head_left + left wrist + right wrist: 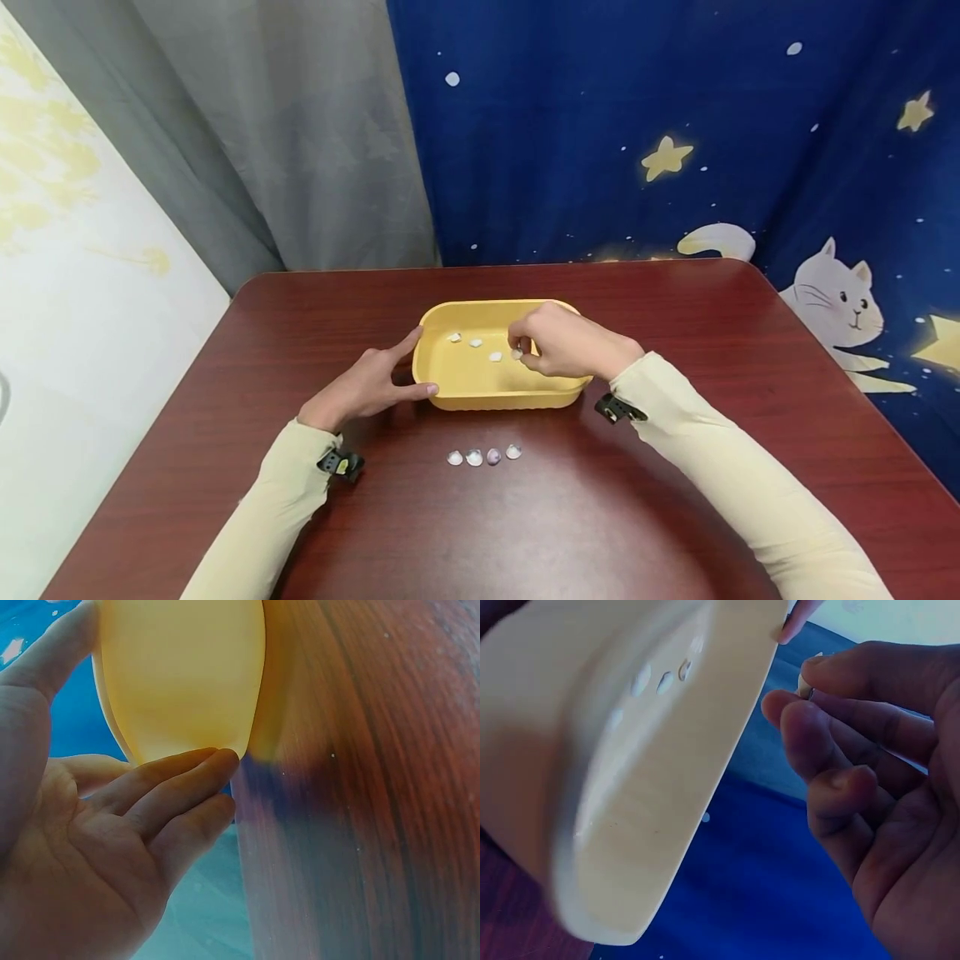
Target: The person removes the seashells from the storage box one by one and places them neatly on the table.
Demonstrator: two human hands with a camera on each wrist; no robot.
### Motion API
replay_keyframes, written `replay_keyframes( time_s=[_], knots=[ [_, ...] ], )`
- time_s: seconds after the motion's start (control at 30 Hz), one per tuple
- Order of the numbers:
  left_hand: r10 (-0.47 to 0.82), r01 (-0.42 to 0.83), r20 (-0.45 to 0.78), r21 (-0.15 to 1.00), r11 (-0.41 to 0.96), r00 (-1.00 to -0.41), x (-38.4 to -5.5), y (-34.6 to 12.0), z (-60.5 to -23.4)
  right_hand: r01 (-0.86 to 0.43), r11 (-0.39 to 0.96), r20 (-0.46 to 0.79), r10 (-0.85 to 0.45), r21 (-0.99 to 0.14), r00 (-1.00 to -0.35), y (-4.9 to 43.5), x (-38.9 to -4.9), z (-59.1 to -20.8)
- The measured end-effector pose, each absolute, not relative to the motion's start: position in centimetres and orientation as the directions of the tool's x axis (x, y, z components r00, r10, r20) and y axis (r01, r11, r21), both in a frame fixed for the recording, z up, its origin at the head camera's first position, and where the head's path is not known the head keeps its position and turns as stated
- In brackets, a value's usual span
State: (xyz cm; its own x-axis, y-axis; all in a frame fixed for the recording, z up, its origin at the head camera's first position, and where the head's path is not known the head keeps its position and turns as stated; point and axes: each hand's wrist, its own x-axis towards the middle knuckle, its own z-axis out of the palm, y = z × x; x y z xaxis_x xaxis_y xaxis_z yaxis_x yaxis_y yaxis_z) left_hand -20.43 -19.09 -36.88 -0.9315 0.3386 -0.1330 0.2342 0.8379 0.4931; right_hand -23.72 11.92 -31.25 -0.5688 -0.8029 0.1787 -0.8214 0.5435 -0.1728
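Observation:
A yellow plastic basin (465, 395) stands on the table, with three small pale seashells (496, 357) plainly visible on its floor. My left hand (367, 383) rests against the basin's left end. Its thumb touches the front corner, and its fingers lie nearly straight along the wall (180, 690). Over the basin's right part, my right hand (562, 342) pinches a small seashell (805, 686) between thumb and fingertips. In front of the basin, several seashells (474, 457) lie in a row on the table, one of them purplish (493, 457).
The dark red wooden table (600, 517) extends around the basin. Behind it hang a grey curtain (300, 125) and a blue curtain (562, 125) with stars and a white cat. A white patterned surface (90, 292) is at the left.

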Motion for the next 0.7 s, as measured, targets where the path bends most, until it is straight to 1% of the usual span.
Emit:
replay_keyframes(
  time_s=[0.07, 0.2, 0.47, 0.7],
  knots=[
    [0.335, 0.228, -0.139, 0.494, 0.839, -0.932, -20.4, -19.1, -36.9, -0.828, 0.534, 0.198, -0.804, -0.173, -0.560, 12.3, -23.3, -31.5],
    [0.336, 0.230, -0.136, 0.496, 0.837, -0.932, -20.5, -19.1, -37.0, -0.823, 0.530, 0.217, -0.795, -0.204, -0.566, 13.0, -22.5, -31.8],
    [0.341, 0.239, -0.124, 0.499, 0.833, -0.932, -20.4, -19.1, -36.9, -0.806, 0.529, 0.219, -0.781, -0.266, -0.585, 13.7, -21.2, -32.0],
    [0.341, 0.238, -0.124, 0.501, 0.832, -0.932, -20.4, -19.1, -37.0, -0.793, 0.533, 0.210, -0.774, -0.294, -0.598, 14.1, -19.9, -32.4]
  ],
)
